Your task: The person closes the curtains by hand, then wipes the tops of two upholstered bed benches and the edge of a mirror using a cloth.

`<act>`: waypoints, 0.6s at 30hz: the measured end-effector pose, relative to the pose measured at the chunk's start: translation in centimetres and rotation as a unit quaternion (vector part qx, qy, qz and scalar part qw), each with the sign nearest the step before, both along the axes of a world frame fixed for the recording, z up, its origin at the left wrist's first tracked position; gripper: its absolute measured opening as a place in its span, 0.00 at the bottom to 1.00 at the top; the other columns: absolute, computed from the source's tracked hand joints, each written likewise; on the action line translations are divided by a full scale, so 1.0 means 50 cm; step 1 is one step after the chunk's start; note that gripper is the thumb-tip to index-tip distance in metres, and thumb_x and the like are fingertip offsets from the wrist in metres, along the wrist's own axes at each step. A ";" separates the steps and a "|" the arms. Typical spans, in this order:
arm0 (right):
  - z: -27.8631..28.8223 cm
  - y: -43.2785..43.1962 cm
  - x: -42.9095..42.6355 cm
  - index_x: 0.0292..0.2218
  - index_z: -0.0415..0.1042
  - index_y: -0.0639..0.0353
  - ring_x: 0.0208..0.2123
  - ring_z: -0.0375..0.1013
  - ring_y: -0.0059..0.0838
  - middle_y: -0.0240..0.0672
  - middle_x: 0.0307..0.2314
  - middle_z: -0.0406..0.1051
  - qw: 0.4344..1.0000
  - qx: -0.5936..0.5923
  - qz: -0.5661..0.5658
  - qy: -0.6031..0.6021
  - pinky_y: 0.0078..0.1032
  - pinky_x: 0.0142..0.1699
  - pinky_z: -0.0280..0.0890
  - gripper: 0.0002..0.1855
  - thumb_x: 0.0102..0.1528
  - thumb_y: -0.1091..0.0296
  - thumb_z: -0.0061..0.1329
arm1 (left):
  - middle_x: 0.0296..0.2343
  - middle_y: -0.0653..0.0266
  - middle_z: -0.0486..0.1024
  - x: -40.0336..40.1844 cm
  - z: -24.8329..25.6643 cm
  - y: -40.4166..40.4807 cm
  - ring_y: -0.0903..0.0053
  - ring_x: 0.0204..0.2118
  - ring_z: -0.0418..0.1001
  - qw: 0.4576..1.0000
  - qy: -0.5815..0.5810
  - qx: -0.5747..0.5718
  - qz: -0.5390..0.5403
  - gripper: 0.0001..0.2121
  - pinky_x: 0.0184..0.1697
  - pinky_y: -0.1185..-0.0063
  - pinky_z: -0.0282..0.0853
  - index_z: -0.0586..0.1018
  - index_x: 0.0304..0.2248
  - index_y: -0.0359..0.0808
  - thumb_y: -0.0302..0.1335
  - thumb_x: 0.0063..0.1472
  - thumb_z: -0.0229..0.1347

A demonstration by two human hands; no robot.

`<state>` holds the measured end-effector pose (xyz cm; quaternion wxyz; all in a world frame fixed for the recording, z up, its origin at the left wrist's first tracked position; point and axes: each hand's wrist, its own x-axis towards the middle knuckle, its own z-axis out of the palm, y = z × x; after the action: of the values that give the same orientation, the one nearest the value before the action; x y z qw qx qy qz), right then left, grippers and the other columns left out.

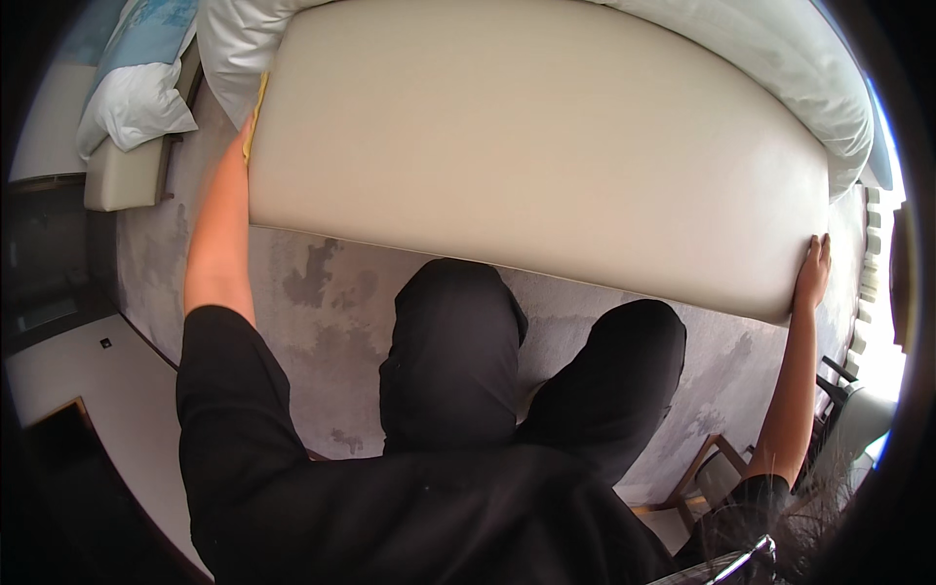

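A long beige padded bench (512,146), smooth like leather, spans the view in front of my knees. My left hand (248,139) is at its left end, against a thin yellow cloth (256,117) that lies along that side; the fingers are mostly hidden, so their grip cannot be made out. My right hand (813,270) rests flat against the right end near the front corner, fingers stretched along the side, with nothing seen in it.
White bedding (775,66) borders the bench's far edge. Another beige bench (124,175) stands at left beside a bed with a blue runner (153,33). Patterned grey carpet (314,292) lies below. A wooden-framed chair (702,468) and curtain (870,270) are at right.
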<state>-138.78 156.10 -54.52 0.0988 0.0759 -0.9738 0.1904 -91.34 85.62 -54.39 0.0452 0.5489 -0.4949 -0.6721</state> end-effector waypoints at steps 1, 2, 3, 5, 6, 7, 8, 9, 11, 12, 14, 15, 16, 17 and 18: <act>0.003 -0.001 0.002 0.53 0.53 0.61 0.53 0.53 0.38 0.43 0.51 0.55 1.000 -0.001 -0.002 -0.004 0.27 0.56 0.46 0.32 0.54 0.47 0.30 | 0.35 0.60 0.72 0.023 -0.001 0.021 0.72 0.34 0.71 1.000 0.010 -0.006 -0.002 0.30 0.33 0.72 0.69 0.70 0.43 0.38 0.56 0.53 0.39; 0.005 -0.001 0.002 0.53 0.53 0.60 0.53 0.53 0.38 0.43 0.51 0.55 1.000 0.001 -0.002 -0.004 0.27 0.56 0.46 0.32 0.54 0.47 0.30 | 0.35 0.60 0.71 0.046 -0.005 0.042 0.72 0.34 0.71 1.000 0.021 -0.011 -0.003 0.30 0.33 0.72 0.69 0.70 0.43 0.38 0.55 0.54 0.39; 0.004 0.001 0.001 0.53 0.53 0.60 0.54 0.53 0.38 0.43 0.51 0.54 1.000 0.003 -0.001 -0.004 0.27 0.56 0.46 0.32 0.54 0.47 0.30 | 0.35 0.61 0.71 0.072 -0.009 0.065 0.72 0.34 0.71 0.999 0.031 -0.016 -0.003 0.29 0.34 0.72 0.69 0.69 0.44 0.38 0.54 0.55 0.39; -0.003 0.012 -0.009 0.53 0.53 0.60 0.54 0.52 0.37 0.41 0.52 0.54 1.000 0.010 0.004 -0.004 0.27 0.56 0.45 0.32 0.54 0.47 0.30 | 0.37 0.61 0.70 0.108 -0.022 0.085 0.72 0.36 0.70 0.999 0.043 -0.019 0.007 0.28 0.35 0.72 0.69 0.68 0.44 0.38 0.53 0.55 0.38; -0.003 0.012 -0.008 0.53 0.53 0.60 0.54 0.52 0.36 0.41 0.52 0.54 1.000 0.006 0.000 -0.004 0.26 0.56 0.45 0.32 0.54 0.47 0.30 | 0.37 0.61 0.70 0.124 -0.027 0.096 0.72 0.37 0.70 0.998 0.052 -0.018 0.018 0.28 0.36 0.72 0.68 0.68 0.45 0.38 0.52 0.56 0.38; -0.003 0.014 -0.007 0.53 0.53 0.59 0.54 0.52 0.36 0.40 0.52 0.54 1.000 0.003 -0.005 -0.004 0.26 0.56 0.45 0.32 0.54 0.46 0.30 | 0.38 0.61 0.70 0.138 -0.037 0.105 0.72 0.37 0.69 0.998 0.060 -0.014 0.031 0.27 0.37 0.72 0.68 0.67 0.45 0.38 0.52 0.56 0.37; -0.006 0.020 -0.013 0.53 0.53 0.59 0.54 0.52 0.36 0.40 0.52 0.54 1.000 -0.006 -0.003 -0.008 0.26 0.56 0.45 0.32 0.54 0.46 0.30 | 0.39 0.61 0.69 0.152 -0.048 0.114 0.72 0.38 0.69 0.996 0.073 -0.009 0.046 0.27 0.38 0.72 0.68 0.67 0.46 0.38 0.51 0.57 0.37; -0.007 0.017 -0.009 0.53 0.53 0.59 0.54 0.52 0.36 0.40 0.52 0.54 1.000 -0.007 -0.004 -0.011 0.26 0.56 0.45 0.32 0.54 0.46 0.30 | 0.39 0.61 0.69 0.163 -0.058 0.125 0.72 0.39 0.69 0.994 0.085 -0.001 0.066 0.27 0.38 0.72 0.67 0.66 0.46 0.38 0.50 0.57 0.37; -0.004 0.000 -0.003 0.53 0.52 0.61 0.54 0.52 0.37 0.42 0.52 0.53 1.000 0.003 0.010 -0.004 0.26 0.56 0.44 0.32 0.54 0.47 0.29 | 0.41 0.61 0.68 0.198 -0.078 0.155 0.72 0.40 0.68 0.985 0.118 0.009 0.126 0.26 0.40 0.73 0.67 0.65 0.47 0.38 0.49 0.58 0.36; -0.005 -0.005 -0.001 0.53 0.52 0.61 0.54 0.52 0.37 0.42 0.52 0.53 1.000 0.000 0.010 -0.006 0.26 0.56 0.44 0.32 0.54 0.47 0.29 | 0.41 0.62 0.67 0.214 -0.091 0.172 0.72 0.41 0.68 0.976 0.141 0.008 0.165 0.26 0.41 0.73 0.66 0.65 0.47 0.38 0.49 0.58 0.35; -0.001 -0.009 0.004 0.54 0.52 0.61 0.54 0.51 0.37 0.42 0.52 0.53 1.000 0.005 -0.003 -0.010 0.26 0.57 0.44 0.32 0.55 0.48 0.29 | 0.42 0.62 0.66 0.238 -0.117 0.206 0.72 0.42 0.67 0.951 0.199 -0.009 0.236 0.25 0.42 0.73 0.66 0.64 0.48 0.37 0.47 0.59 0.35; -0.002 -0.004 0.005 0.54 0.52 0.61 0.54 0.51 0.37 0.42 0.52 0.53 1.000 0.003 -0.007 -0.011 0.26 0.57 0.44 0.32 0.55 0.48 0.29 | 0.43 0.62 0.66 0.243 -0.123 0.224 0.72 0.43 0.67 0.937 0.229 -0.030 0.263 0.25 0.43 0.73 0.65 0.63 0.48 0.37 0.47 0.59 0.34; -0.003 0.001 0.003 0.54 0.52 0.59 0.54 0.52 0.37 0.41 0.52 0.53 1.000 0.000 -0.009 -0.007 0.26 0.56 0.45 0.32 0.54 0.47 0.29 | 0.44 0.62 0.65 0.242 -0.119 0.242 0.72 0.44 0.66 0.923 0.259 -0.060 0.280 0.25 0.44 0.73 0.65 0.63 0.49 0.37 0.46 0.60 0.34; -0.003 0.005 0.001 0.54 0.53 0.58 0.54 0.52 0.37 0.40 0.52 0.54 1.000 -0.003 -0.012 -0.004 0.27 0.56 0.45 0.32 0.54 0.46 0.30 | 0.44 0.62 0.65 0.237 -0.114 0.258 0.71 0.44 0.66 0.908 0.290 -0.097 0.288 0.24 0.45 0.73 0.65 0.62 0.49 0.37 0.45 0.60 0.34; -0.003 0.007 0.000 0.54 0.53 0.58 0.54 0.52 0.37 0.40 0.52 0.54 1.000 -0.003 -0.014 -0.003 0.27 0.56 0.45 0.32 0.54 0.46 0.30 | 0.45 0.62 0.64 0.216 -0.098 0.272 0.71 0.45 0.65 0.897 0.308 -0.137 0.286 0.24 0.45 0.73 0.64 0.63 0.49 0.37 0.45 0.60 0.33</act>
<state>-138.76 156.47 -54.68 0.0989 0.0610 -0.9744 0.1923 -80.55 99.20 -59.28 0.4600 0.4211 -0.3655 -0.6910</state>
